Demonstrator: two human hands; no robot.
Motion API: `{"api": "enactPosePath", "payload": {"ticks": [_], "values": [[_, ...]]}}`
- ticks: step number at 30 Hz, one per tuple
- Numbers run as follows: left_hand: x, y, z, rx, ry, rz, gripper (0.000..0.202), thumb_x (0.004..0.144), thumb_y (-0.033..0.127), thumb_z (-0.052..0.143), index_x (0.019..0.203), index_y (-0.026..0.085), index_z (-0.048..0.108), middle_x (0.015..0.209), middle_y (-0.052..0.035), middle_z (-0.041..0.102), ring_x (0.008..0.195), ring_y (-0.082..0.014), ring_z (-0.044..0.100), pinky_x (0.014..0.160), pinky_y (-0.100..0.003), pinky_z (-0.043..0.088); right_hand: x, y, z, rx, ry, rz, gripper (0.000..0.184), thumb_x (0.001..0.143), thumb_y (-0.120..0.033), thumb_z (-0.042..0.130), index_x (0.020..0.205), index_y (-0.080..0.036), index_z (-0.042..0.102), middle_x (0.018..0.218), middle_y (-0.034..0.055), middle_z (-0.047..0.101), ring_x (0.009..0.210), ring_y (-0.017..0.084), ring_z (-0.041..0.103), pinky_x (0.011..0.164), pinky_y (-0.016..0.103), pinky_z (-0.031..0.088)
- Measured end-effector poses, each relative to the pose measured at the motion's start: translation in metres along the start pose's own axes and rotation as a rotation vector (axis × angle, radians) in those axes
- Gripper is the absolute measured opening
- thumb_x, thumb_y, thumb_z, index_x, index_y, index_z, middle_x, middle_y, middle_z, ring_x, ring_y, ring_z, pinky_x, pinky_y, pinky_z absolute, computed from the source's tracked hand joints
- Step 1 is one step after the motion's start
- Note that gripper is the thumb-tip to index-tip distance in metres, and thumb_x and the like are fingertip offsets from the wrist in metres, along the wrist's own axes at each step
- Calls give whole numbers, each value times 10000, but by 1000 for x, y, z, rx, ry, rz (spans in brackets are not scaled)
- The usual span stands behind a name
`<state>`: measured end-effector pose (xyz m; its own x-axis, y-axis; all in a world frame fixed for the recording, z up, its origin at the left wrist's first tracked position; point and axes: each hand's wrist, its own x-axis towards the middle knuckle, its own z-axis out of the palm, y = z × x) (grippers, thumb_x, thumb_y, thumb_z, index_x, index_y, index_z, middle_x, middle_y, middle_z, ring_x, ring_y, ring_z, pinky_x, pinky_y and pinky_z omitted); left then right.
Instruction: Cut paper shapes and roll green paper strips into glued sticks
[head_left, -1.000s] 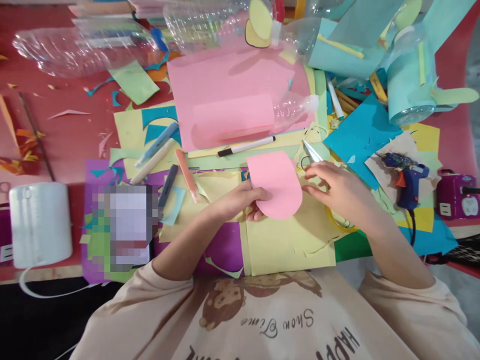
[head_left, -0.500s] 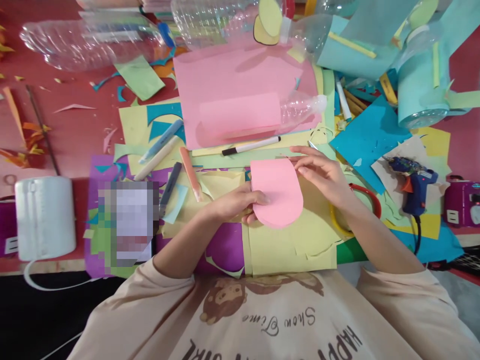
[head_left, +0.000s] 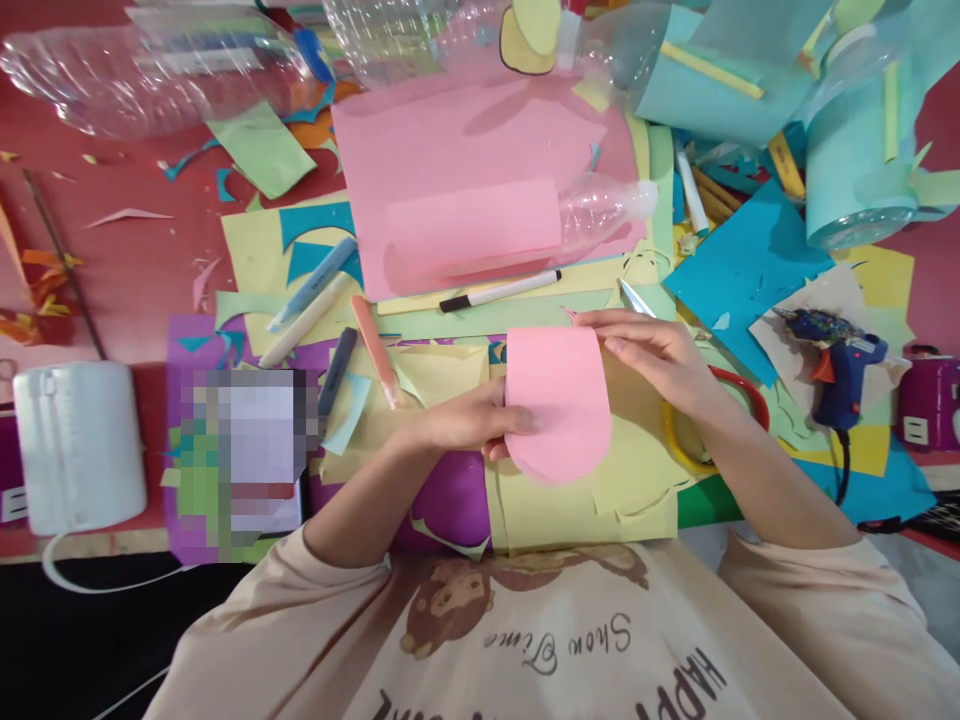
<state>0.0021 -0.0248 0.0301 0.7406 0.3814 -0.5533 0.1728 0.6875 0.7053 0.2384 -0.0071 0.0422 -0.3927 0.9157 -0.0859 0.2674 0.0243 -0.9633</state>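
My left hand [head_left: 480,415] grips a pink paper cutout [head_left: 562,400] by its left edge, thumb on top and fingers underneath. The cutout has a straight top and a rounded lower end. At its upper right corner is my right hand [head_left: 660,355], its fingers stretched out along the top edge; whether they touch the paper I cannot tell. Under both hands lies pale yellow paper [head_left: 637,510]. Scissors with a red and yellow handle [head_left: 679,450] lie partly hidden beneath my right forearm. A black-capped white marker [head_left: 502,290] rests above the cutout.
Beyond, a clear bottle wrapped in pink paper [head_left: 480,225] lies on a pink sheet [head_left: 450,130]. A blue glue gun [head_left: 844,375] sits at right near a blue-wrapped bottle [head_left: 851,160]. Several markers, a phone [head_left: 262,440] and a white case [head_left: 79,445] are at left.
The pink cutout has tipped so more of its face shows, its rounded end lower in view. My right hand's fingers have drawn closer together near its top edge.
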Motion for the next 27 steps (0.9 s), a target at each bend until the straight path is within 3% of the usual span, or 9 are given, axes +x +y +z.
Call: {"api": "enactPosePath", "payload": {"ticks": [5,9,12,17,23,27], "values": [[6,-2,-2,-130,156,168,381,643,510,667,719,142,601,603,-52,623,555,-159,602,492,-243,474,1,0,0,-11,199,28,103,805,-329,662,844,-281,745,991,12,731,977,207,664,903,400,532],[15,-2,-7,-271,357,323,451,718,587,574,889,171,596,775,-57,669,744,-191,647,588,-241,489,2,3,-1,3,329,93,71,767,-330,695,802,-289,740,941,16,724,938,216,667,828,401,564],[17,0,-8,-308,452,390,381,746,480,594,1004,208,528,892,-31,675,776,-151,633,603,-208,472,3,6,-1,41,332,136,95,743,-299,719,831,-267,734,932,17,717,882,184,674,784,355,574],[13,6,-3,-291,471,438,319,753,312,617,1013,239,448,1021,-17,650,826,-122,629,684,-214,492,3,12,0,104,310,189,169,719,-310,738,874,-244,727,936,20,724,844,166,677,751,320,579],[13,5,-1,-206,494,489,200,733,251,673,911,196,597,945,9,625,755,-67,570,660,-153,448,1,8,4,184,227,136,173,727,-278,735,894,-236,725,942,21,727,812,151,671,742,306,573],[13,2,-1,-115,549,524,270,696,228,715,957,183,659,1073,-37,645,889,-123,599,743,-194,474,0,1,8,152,156,144,188,752,-266,710,938,-236,715,1015,34,706,865,149,661,775,301,567]]}}
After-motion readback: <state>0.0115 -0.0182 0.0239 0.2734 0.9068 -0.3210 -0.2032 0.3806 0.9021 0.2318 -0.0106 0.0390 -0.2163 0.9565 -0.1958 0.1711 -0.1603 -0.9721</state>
